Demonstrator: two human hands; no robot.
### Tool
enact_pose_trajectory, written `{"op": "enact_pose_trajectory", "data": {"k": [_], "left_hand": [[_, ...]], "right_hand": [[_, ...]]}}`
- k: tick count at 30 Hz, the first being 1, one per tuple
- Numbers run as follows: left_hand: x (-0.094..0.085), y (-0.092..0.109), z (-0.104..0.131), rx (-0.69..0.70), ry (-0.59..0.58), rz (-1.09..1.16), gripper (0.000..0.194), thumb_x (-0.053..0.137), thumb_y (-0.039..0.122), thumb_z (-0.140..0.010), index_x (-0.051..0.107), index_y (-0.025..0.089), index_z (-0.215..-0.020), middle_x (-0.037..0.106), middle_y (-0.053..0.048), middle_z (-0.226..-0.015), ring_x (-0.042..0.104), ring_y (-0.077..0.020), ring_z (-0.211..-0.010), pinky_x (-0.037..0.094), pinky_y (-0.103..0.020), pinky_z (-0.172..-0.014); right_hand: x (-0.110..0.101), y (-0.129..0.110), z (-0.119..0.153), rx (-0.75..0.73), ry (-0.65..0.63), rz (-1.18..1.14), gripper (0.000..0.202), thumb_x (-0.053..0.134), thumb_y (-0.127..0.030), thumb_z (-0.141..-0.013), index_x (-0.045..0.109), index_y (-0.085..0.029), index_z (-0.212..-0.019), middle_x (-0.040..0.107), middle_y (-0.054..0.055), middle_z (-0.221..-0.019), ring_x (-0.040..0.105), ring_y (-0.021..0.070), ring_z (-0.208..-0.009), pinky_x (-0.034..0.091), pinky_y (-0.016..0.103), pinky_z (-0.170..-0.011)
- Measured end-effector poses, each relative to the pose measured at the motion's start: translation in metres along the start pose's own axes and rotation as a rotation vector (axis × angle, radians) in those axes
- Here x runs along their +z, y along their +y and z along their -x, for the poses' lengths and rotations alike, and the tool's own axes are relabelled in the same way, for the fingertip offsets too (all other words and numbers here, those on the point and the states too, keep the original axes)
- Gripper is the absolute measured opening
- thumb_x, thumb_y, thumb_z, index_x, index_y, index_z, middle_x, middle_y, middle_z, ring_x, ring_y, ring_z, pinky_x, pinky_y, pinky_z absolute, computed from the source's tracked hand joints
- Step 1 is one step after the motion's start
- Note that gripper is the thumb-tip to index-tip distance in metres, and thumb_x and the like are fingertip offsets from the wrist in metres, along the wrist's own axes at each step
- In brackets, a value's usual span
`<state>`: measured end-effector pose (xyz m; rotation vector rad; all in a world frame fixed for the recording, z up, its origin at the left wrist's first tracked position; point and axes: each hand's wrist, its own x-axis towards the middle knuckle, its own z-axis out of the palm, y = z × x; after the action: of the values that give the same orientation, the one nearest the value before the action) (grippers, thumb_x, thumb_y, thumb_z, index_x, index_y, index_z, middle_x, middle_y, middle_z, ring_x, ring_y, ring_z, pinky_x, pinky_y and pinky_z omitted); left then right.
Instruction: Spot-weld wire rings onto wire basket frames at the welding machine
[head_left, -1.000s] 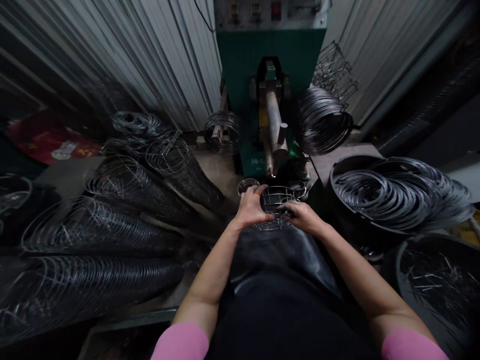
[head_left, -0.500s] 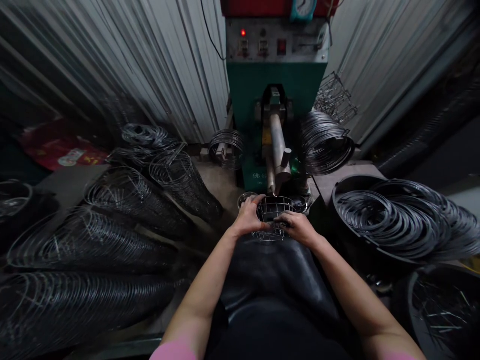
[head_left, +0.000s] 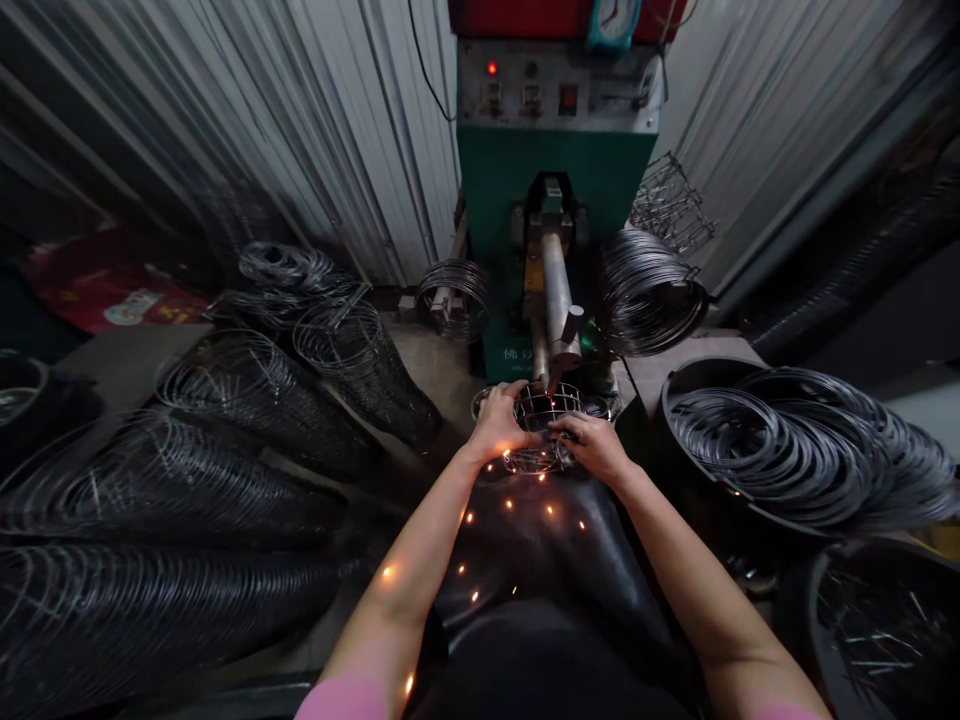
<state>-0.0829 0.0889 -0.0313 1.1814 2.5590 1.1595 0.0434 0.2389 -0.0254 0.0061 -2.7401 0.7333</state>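
A small round wire basket point(head_left: 541, 458) is held between both hands, below the electrode arm point(head_left: 556, 290) of a green machine point(head_left: 495, 170). My left hand point(head_left: 498, 424) grips its left side, fingers over the rim and thumb across the near side. On the right side, my right hand point(head_left: 592, 440) has its fingers pinched at the wire. The basket's far rim touches or nearly touches the electrode tip, where a small glow shows. Orange sparks scatter over the black apron point(head_left: 540, 560) and my left forearm.
Tall stacks of wire rings point(head_left: 150, 590) stand at the left. A black tub point(head_left: 679, 440) with wire rings point(head_left: 787, 450) and a tub of wire scraps point(head_left: 877, 610) are at the right. Wire coils point(head_left: 649, 290) hang beside the machine.
Sparks have appeared around the hands, apron and left forearm, and a glow shows at the electrode tip. The basket's rim is tilted slightly differently. Both hands keep their hold.
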Motion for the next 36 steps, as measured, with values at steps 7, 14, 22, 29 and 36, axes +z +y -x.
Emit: {"op": "enact_pose_trajectory", "data": {"k": [7,14,22,29,36], "left_hand": [[0.002,-0.003,-0.016,-0.105,0.034,0.024,0.090,0.083,0.039,-0.043,0.045,0.022,-0.123,0.051,-0.007,-0.108,0.052,-0.0276,-0.103,0.043,-0.041,-0.088],[0.005,-0.005,-0.015,-0.108,0.119,-0.016,0.093,0.083,0.041,-0.043,0.043,0.023,-0.125,0.048,-0.009,-0.116,0.045,-0.0307,-0.112,0.038,-0.046,-0.094],[0.011,-0.015,-0.029,-0.192,0.147,0.024,0.090,0.081,0.045,-0.045,0.045,0.021,-0.124,0.049,-0.009,-0.112,0.049,-0.0291,-0.108,0.041,-0.042,-0.089],[0.006,-0.011,-0.033,-0.209,0.116,-0.012,0.094,0.081,0.048,-0.044,0.044,0.018,-0.125,0.050,-0.011,-0.113,0.049,-0.0303,-0.108,0.041,-0.043,-0.090],[0.000,-0.009,-0.042,-0.185,0.068,-0.040,0.095,0.081,0.048,-0.044,0.043,0.021,-0.126,0.049,-0.011,-0.119,0.045,-0.0308,-0.114,0.038,-0.044,-0.093]], "right_hand": [[-0.003,-0.003,-0.016,0.148,0.205,-0.109,0.024,0.062,-0.024,-0.077,0.063,-0.023,-0.101,0.063,0.006,-0.101,0.061,0.0203,-0.088,0.048,0.031,-0.077],[0.034,0.014,0.070,0.594,0.292,-0.664,0.035,0.048,-0.044,-0.081,0.057,-0.018,-0.103,0.063,0.005,-0.073,0.059,0.0180,-0.063,0.051,0.032,-0.061],[0.084,0.039,0.147,0.723,0.504,-0.558,0.031,0.048,-0.047,-0.078,0.054,-0.021,-0.093,0.065,0.009,-0.085,0.063,0.0229,-0.077,0.051,0.040,-0.076],[0.076,0.065,0.141,0.976,0.673,-1.023,0.024,0.060,-0.038,-0.067,0.056,-0.021,-0.083,0.057,0.000,-0.061,0.057,0.0152,-0.050,0.048,0.027,-0.043],[0.049,0.070,0.133,1.140,0.615,-1.533,0.016,0.066,-0.015,-0.062,0.059,-0.017,-0.076,0.056,-0.002,-0.059,0.055,0.0103,-0.051,0.048,0.020,-0.043]]}}
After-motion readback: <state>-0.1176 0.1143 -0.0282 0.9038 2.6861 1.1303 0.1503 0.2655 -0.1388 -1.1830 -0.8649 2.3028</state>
